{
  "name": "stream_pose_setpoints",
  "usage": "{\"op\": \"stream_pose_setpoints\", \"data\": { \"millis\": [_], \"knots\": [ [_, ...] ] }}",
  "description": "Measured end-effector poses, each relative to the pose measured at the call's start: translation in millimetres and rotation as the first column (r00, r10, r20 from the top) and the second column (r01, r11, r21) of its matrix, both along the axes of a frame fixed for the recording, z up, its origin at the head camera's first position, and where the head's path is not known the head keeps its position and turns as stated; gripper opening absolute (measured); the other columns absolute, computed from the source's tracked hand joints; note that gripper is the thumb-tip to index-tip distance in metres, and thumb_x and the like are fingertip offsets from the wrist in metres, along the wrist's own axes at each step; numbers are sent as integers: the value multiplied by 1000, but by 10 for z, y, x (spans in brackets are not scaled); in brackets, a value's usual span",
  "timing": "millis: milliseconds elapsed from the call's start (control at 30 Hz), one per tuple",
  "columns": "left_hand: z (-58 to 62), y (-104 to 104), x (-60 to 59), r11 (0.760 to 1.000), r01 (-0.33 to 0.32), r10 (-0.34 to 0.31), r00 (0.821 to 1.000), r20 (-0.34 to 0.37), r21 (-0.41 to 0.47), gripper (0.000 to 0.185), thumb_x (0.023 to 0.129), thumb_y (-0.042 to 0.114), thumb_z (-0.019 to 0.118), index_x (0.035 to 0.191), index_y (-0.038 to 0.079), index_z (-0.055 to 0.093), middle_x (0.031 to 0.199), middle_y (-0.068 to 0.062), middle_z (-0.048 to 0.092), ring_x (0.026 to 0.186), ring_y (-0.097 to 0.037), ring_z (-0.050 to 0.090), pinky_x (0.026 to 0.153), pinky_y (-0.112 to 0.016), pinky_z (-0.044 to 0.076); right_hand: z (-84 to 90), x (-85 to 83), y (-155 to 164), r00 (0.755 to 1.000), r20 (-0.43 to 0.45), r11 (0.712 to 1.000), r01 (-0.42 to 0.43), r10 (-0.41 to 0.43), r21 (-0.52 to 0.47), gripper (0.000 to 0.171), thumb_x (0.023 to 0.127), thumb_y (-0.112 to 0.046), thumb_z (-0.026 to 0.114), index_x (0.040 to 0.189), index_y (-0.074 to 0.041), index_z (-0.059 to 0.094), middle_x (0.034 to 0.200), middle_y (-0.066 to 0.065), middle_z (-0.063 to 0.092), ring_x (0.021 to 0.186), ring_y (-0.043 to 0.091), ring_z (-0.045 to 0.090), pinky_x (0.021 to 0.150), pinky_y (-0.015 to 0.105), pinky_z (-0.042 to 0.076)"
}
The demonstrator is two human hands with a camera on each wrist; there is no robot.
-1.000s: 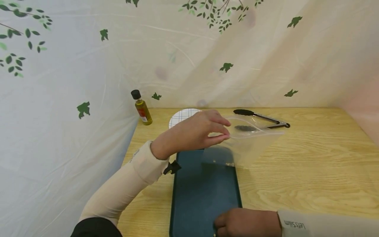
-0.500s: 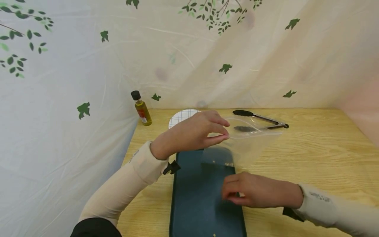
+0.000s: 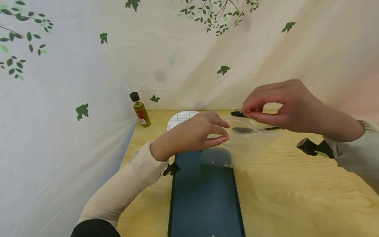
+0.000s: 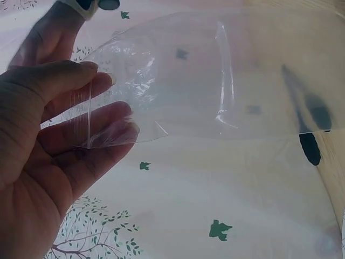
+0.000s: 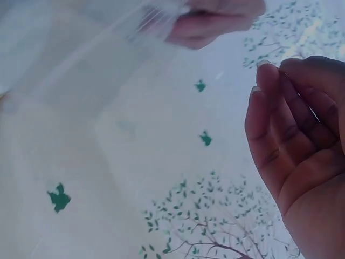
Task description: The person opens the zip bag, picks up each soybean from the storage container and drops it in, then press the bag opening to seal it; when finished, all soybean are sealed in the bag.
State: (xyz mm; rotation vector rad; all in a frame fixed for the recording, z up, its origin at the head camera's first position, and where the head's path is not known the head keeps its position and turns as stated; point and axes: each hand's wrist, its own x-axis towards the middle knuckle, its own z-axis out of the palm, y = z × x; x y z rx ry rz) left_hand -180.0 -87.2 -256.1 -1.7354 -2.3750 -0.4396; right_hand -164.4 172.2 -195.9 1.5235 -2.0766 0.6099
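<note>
My left hand pinches the open mouth of a clear zip bag, which hangs above the far end of a dark tray. A few pale crumbs lie in the bag's lower corner. In the left wrist view the thumb and fingers of that hand grip the bag's zip edge. My right hand hovers just above the bag's mouth with thumb and fingertips pressed together. Nothing shows between them, in this view or at the right hand in the right wrist view.
A small oil bottle stands at the table's back left beside a white gridded plate. Black-tipped tongs lie behind the bag. One crumb sits on the tray's near end. A leaf-print curtain closes the back and left.
My right hand rose from the tray's near end to above the bag's mouth, fingertips pinched. The left hand and the bag stayed put.
</note>
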Motion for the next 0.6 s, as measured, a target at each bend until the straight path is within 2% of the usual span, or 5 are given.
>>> {"op": "stream_pose_setpoints", "data": {
  "millis": [133, 233, 467, 600],
  "knots": [
    [-5, -18, -1, 1000, -8, 8, 1000, 5, 1, 18, 98, 23, 66, 107, 14, 78, 122, -5, 72, 113, -17, 64, 101, -27, 51, -7, -143, 3, 999, 36, 995, 33, -37, 96, 40, 100, -49, 50, 94, -19, 76, 90, -9, 74, 70, -4, 61, 67, 9, 50],
    [1, -16, -8, 1000, -23, 23, 1000, 18, -9, 18, 98, 24, 66, 107, 15, 78, 123, -4, 72, 115, -16, 63, 102, -27, 51, -28, -194, -8, 999, 41, 992, 28, -33, 122, 41, 100, -50, 48, 94, -20, 76, 89, -11, 73, 67, -3, 59, 63, 10, 49],
    [3, 0, -28, 1000, -9, 9, 1000, 15, -3, 18, 98, 23, 66, 107, 15, 78, 122, -4, 73, 114, -17, 64, 102, -27, 50, -90, -235, -35, 995, 99, 984, 8, -25, 176, 36, 98, -47, 51, 97, -22, 76, 92, -13, 72, 68, -4, 59, 62, 10, 48],
    [-11, 10, -32, 1000, 1, -1, 1000, 26, 8, 18, 97, 23, 67, 107, 14, 79, 121, -4, 73, 113, -18, 64, 102, -27, 50, -119, -251, -36, 995, 99, 981, 11, -31, 191, 33, 98, -46, 52, 97, -23, 75, 93, -14, 72, 68, -4, 59, 62, 11, 48]
  ]
}}
